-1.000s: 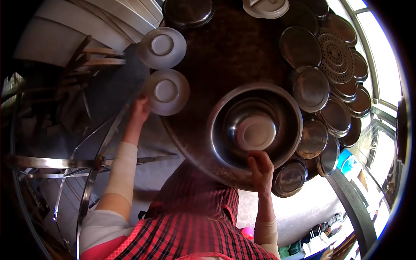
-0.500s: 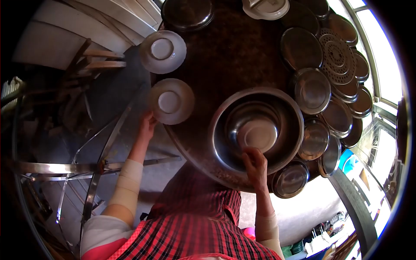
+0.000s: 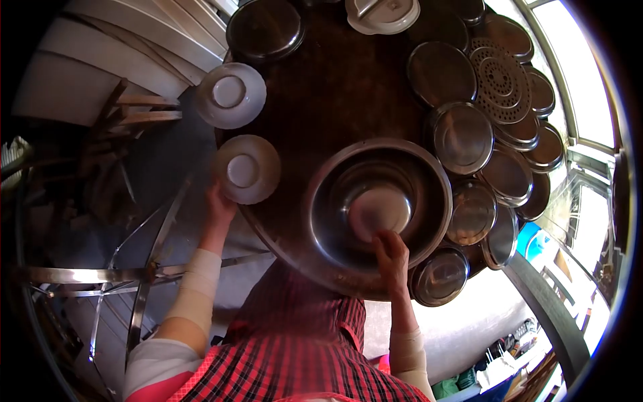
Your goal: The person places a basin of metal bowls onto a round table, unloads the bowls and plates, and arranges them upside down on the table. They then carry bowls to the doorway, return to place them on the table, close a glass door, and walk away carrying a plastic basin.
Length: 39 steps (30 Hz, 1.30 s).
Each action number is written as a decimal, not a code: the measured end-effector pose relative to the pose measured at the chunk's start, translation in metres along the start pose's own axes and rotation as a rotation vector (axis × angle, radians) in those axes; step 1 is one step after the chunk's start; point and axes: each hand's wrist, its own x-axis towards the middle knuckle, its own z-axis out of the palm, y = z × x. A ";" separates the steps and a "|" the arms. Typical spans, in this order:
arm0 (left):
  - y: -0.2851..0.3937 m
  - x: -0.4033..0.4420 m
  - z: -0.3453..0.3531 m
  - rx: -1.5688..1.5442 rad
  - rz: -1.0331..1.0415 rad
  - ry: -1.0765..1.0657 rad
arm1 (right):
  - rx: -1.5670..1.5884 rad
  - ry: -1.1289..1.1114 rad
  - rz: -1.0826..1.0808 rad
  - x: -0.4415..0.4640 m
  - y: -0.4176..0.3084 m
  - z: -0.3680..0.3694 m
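Note:
My left hand (image 3: 220, 202) has its fingers at the near-left rim of an upside-down white bowl (image 3: 249, 157), gripping its edge. Another white bowl (image 3: 248, 107), also bottom up, lies just beyond it at the table's left edge. My right hand (image 3: 392, 256) reaches over the near side of a large steel basin (image 3: 323, 231). Its fingers are pinched together by a pale, shiny round area in the basin's middle. Whether that area is the basin floor or a separate dish is unclear, and anything between the fingers cannot be made out.
The dark round table (image 3: 341, 87) carries overlapping round metal lids (image 3: 462, 137) along its right side, with a perforated steamer plate (image 3: 501, 80) among them. At the far side are a dark round pan (image 3: 264, 28) and a white dish (image 3: 382, 15). A metal frame (image 3: 87, 275) stands at left.
The view has shifted slightly, moving the table and its items left in the picture. My left hand stays at the white bowl's rim; my right hand remains over the basin, fingers still together.

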 end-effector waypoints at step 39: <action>-0.170 -0.101 0.189 1.253 0.693 -0.312 | 0.014 0.315 0.145 0.008 0.075 -0.008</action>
